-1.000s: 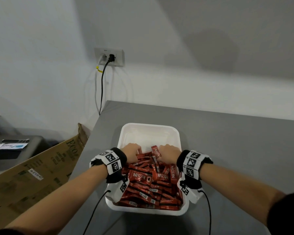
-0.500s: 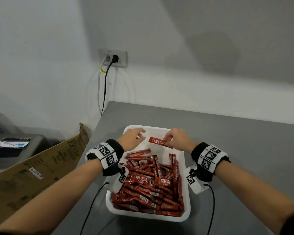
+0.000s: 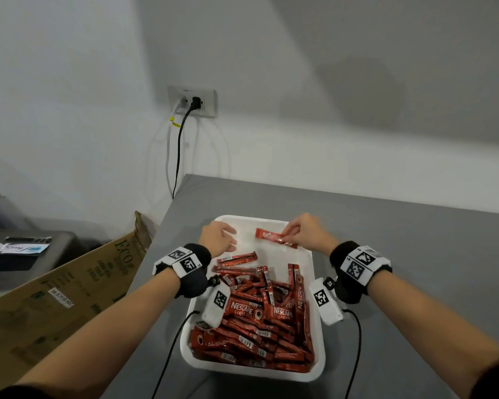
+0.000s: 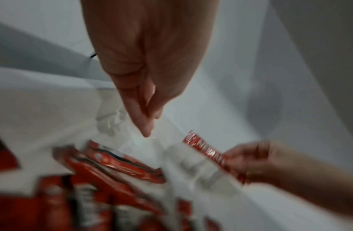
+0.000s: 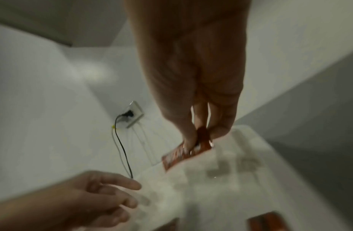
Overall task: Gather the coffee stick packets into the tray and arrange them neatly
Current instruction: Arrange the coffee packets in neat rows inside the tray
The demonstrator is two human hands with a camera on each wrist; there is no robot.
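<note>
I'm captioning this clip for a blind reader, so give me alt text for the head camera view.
The right hand pinches one red coffee packet over the bare far end of a white tray, while the left hand hovers open beside it. The tray's near end holds a jumbled pile of red packets, on a grey table.

The head view looks down and forward from above the near end of the white tray (image 3: 317,367), toward the wall socket (image 3: 192,101) beyond it. Both wrist views sit close above the tray's far end, facing along the fingers; all three share that bare far end.
</note>
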